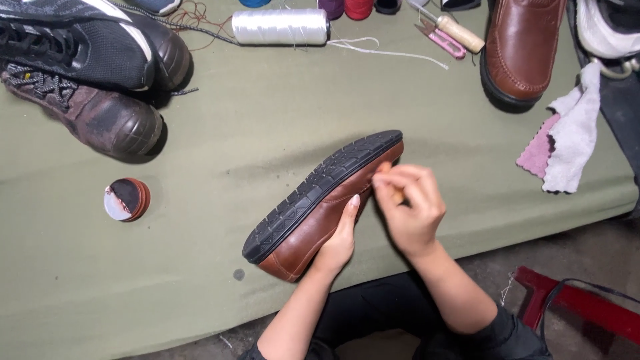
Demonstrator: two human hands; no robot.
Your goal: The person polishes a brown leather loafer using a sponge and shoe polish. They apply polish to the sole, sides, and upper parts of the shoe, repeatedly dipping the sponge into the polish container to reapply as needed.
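Both forearms reach up to a brown leather shoe [313,220] lying on its side on the olive cloth [267,127], black sole turned away; the left hand [339,241] cups its upper from below, fingers curled against the leather, while the right hand [410,207] pinches a small tan tool [385,168] against the toe-end seam. Left of the shoe sits an open polish tin [127,199]; beyond it a white thread spool [280,27] and a second brown shoe [520,50]; to its right a crumpled rag [567,143] — nothing blocks the hands.
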